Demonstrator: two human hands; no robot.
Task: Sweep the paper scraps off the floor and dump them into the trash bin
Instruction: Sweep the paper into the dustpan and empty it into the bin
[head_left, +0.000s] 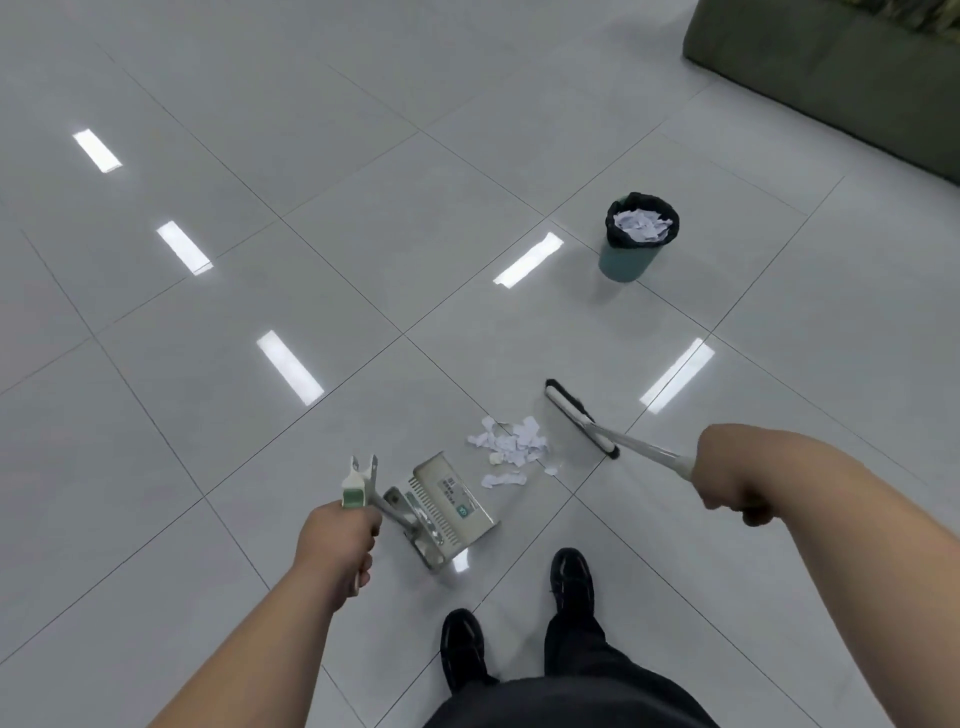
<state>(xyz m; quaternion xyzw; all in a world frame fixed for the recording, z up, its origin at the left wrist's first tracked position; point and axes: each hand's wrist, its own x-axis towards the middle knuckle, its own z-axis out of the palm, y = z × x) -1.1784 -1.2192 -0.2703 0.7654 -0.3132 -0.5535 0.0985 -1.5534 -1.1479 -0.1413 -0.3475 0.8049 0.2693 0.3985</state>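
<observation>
Standing on a glossy pale grey tiled floor (218, 322), the person shows two black shoes (571, 578) and dark trousers (587, 675) at the bottom edge of the view. Just ahead of the feet, the left hand (337, 540) is clenched round the white-and-green grip of a long-handled dustpan (449, 512), whose silvery pan sits on the floor with a row of comb teeth and a printed label on its upper face and its open mouth turned toward the litter. Out to the right and a little farther forward, the right hand (727, 480) is wrapped in a fist round the pale handle of a broom (581, 420), whose white head with black bristles rests on the tiles. The paper scraps (511, 447) lie between the two tools, ahead of both hands and nearer the middle of the view: a loose heap of small torn white pieces with faint bluish print, spread across a tile joint. Two or three strays lie just beside the dustpan's mouth, while the main heap sits near the broom head with a narrow strip of bare tile between them. Well beyond the broom, to the right, stands a round teal trash bin (623, 262) lined with a black bag and already holding a mound of similar white scraps. Bright oblong light reflections dot the floor, and a dark green sofa (831, 67) fills the far right corner.
</observation>
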